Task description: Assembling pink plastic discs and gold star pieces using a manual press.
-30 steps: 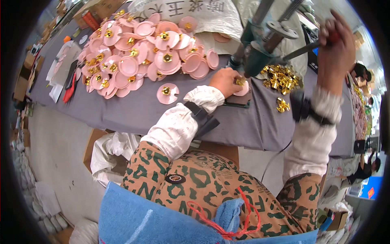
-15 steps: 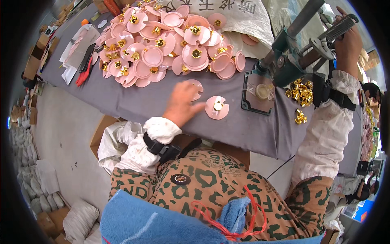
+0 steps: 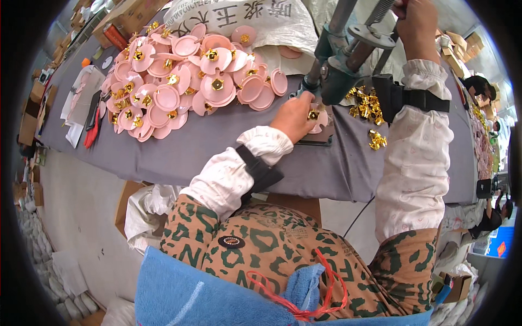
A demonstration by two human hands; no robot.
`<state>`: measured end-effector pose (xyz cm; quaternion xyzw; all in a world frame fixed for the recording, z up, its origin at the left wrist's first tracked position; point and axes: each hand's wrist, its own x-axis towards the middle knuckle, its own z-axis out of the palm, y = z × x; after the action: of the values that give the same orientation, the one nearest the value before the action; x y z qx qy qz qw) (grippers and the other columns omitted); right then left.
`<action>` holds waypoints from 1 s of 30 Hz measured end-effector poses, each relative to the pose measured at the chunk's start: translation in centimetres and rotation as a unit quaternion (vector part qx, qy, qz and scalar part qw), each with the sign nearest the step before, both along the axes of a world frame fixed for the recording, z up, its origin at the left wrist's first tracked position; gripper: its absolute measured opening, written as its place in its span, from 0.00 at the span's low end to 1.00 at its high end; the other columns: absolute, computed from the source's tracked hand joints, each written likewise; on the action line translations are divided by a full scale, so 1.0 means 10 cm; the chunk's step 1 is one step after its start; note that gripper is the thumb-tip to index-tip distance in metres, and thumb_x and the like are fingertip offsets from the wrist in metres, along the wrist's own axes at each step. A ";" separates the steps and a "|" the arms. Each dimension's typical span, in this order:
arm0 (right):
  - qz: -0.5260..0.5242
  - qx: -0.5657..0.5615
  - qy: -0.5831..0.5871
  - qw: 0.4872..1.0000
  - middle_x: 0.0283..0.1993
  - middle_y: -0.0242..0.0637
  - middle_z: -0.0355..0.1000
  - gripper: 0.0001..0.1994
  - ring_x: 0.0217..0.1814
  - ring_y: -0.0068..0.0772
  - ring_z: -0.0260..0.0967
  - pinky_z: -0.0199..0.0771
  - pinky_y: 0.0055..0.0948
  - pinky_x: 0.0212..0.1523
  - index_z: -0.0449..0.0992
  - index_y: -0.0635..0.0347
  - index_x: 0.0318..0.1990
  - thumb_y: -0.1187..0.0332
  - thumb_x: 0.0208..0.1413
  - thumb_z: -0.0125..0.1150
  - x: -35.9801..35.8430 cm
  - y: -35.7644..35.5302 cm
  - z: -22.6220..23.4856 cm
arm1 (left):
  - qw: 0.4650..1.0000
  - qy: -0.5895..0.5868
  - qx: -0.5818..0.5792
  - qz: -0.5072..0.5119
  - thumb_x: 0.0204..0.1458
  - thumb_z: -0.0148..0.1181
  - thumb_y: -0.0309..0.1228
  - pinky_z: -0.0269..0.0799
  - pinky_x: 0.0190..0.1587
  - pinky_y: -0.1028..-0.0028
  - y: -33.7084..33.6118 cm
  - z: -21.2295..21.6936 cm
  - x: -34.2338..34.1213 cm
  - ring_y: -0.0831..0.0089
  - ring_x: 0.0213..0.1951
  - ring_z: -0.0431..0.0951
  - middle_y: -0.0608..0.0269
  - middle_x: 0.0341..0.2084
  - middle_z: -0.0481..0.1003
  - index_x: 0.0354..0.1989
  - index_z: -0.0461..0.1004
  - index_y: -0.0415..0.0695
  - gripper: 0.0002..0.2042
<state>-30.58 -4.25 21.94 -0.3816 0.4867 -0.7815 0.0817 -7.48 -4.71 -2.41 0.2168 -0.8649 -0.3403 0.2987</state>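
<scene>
My left hand (image 3: 295,117) reaches to the green hand press (image 3: 336,70) and pinches a pink disc (image 3: 322,121) with a gold flower-shaped piece at its middle. The disc is over the press base (image 3: 315,143), below the press head. Part of the disc is hidden by my fingers. At the upper right, my right hand (image 3: 417,26) is closed round the press's lever, of which only a small reddish bit shows. Beside the press lies a heap of gold flower-shaped pieces (image 3: 370,107), with a smaller cluster (image 3: 377,139) nearer me.
A big pile of pink discs (image 3: 166,98) with gold centres covers the table's left half. Behind it sits a white woven sack (image 3: 239,22). Red-handled pliers (image 3: 92,129) and papers (image 3: 73,117) lie far left. The grey cloth-covered table (image 3: 217,157) ends before my lap.
My left hand has moved right from the table's middle to the press, and now holds a disc there. My right hand stays at the lever. The whole view has shifted.
</scene>
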 end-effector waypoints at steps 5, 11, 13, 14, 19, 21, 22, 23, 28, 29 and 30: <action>-0.014 0.001 0.044 0.999 0.22 0.26 0.66 0.10 0.17 0.17 0.58 0.51 0.15 0.13 0.73 0.60 0.41 0.69 0.55 0.49 0.09 0.28 0.12 | 0.999 -0.043 0.024 -0.011 0.40 0.68 0.29 0.75 0.40 0.63 0.09 0.07 -0.30 0.54 0.36 0.80 0.50 0.31 0.78 0.44 0.68 0.37 0.23; 0.199 -0.220 0.101 0.950 0.30 0.42 0.70 0.10 0.33 0.38 0.68 0.71 0.37 0.39 0.72 0.64 0.43 0.69 0.64 0.44 0.72 1.58 -0.78 | 0.997 -0.024 0.076 0.020 0.39 0.69 0.30 0.75 0.41 0.64 0.00 0.02 -0.16 0.56 0.37 0.80 0.51 0.33 0.78 0.47 0.67 0.38 0.25; -0.071 -0.119 0.326 0.935 0.30 0.42 0.72 0.11 0.37 0.39 0.71 0.67 0.47 0.53 0.73 0.60 0.39 0.62 0.62 0.51 1.01 2.05 -1.37 | 0.996 -0.033 0.081 -0.006 0.38 0.70 0.32 0.72 0.45 0.58 0.06 0.12 -0.20 0.49 0.40 0.78 0.47 0.34 0.78 0.50 0.64 0.39 0.29; -0.019 -0.079 0.279 0.957 0.28 0.39 0.72 0.11 0.38 0.40 0.72 0.63 0.52 0.58 0.75 0.61 0.34 0.63 0.60 0.53 1.15 2.23 -1.62 | 0.996 -0.032 0.082 -0.007 0.38 0.70 0.32 0.72 0.45 0.58 0.06 0.11 -0.21 0.49 0.40 0.78 0.47 0.34 0.78 0.50 0.64 0.39 0.29; -0.014 0.069 0.280 0.957 0.26 0.36 0.70 0.07 0.37 0.38 0.70 0.62 0.51 0.59 0.75 0.61 0.26 0.72 0.50 0.50 1.27 2.34 -1.72 | 0.997 -0.069 0.044 0.000 0.38 0.70 0.34 0.72 0.45 0.57 0.08 0.13 -0.21 0.49 0.41 0.77 0.46 0.36 0.77 0.52 0.63 0.41 0.31; 0.037 0.014 0.324 0.945 0.26 0.38 0.68 0.08 0.35 0.37 0.68 0.67 0.51 0.53 0.74 0.64 0.30 0.70 0.53 0.49 1.08 2.21 -1.37 | 0.997 -0.060 0.047 0.022 0.38 0.71 0.34 0.73 0.44 0.60 0.04 0.04 -0.21 0.52 0.40 0.78 0.49 0.35 0.77 0.50 0.65 0.41 0.30; 0.076 -0.031 0.269 0.960 0.26 0.39 0.67 0.08 0.34 0.38 0.68 0.69 0.52 0.51 0.73 0.65 0.32 0.70 0.55 0.48 0.99 2.08 -1.13 | 0.996 -0.056 0.053 0.036 0.38 0.71 0.34 0.74 0.43 0.63 0.05 -0.02 -0.20 0.55 0.39 0.78 0.51 0.35 0.78 0.48 0.66 0.40 0.28; 0.113 -0.074 0.211 0.968 0.27 0.40 0.66 0.09 0.33 0.38 0.67 0.71 0.52 0.48 0.72 0.67 0.34 0.71 0.56 0.47 0.91 1.90 -0.85 | 0.996 -0.058 0.055 0.038 0.38 0.71 0.34 0.74 0.43 0.63 0.06 -0.03 -0.17 0.55 0.39 0.78 0.51 0.35 0.78 0.48 0.66 0.40 0.28; -0.004 -0.063 0.192 0.979 0.25 0.33 0.67 0.08 0.25 0.27 0.63 0.63 0.29 0.29 0.73 0.65 0.39 0.70 0.56 0.52 0.21 0.69 0.04 | 0.997 0.015 0.079 -0.010 0.40 0.70 0.33 0.75 0.44 0.65 0.05 -0.04 -0.19 0.54 0.42 0.79 0.49 0.39 0.78 0.51 0.66 0.40 0.28; -0.032 -0.062 0.184 0.980 0.23 0.28 0.65 0.08 0.20 0.21 0.59 0.56 0.22 0.22 0.73 0.62 0.38 0.69 0.56 0.51 0.18 0.44 0.09 | 0.996 0.032 0.084 -0.019 0.42 0.69 0.33 0.76 0.42 0.69 0.00 -0.06 -0.12 0.61 0.38 0.81 0.52 0.38 0.79 0.54 0.65 0.41 0.29; -0.057 -0.059 0.176 0.981 0.20 0.23 0.63 0.08 0.16 0.16 0.55 0.50 0.16 0.14 0.74 0.59 0.38 0.68 0.56 0.49 0.22 0.30 0.13 | 0.996 0.027 0.087 -0.008 0.42 0.69 0.33 0.76 0.42 0.69 -0.06 -0.05 0.01 0.61 0.38 0.81 0.52 0.38 0.79 0.54 0.65 0.41 0.29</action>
<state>-28.35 -1.20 23.21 -0.4891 0.4675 -0.7328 -0.0728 -7.41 -5.31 -2.92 0.2262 -0.8253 -0.4222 0.2990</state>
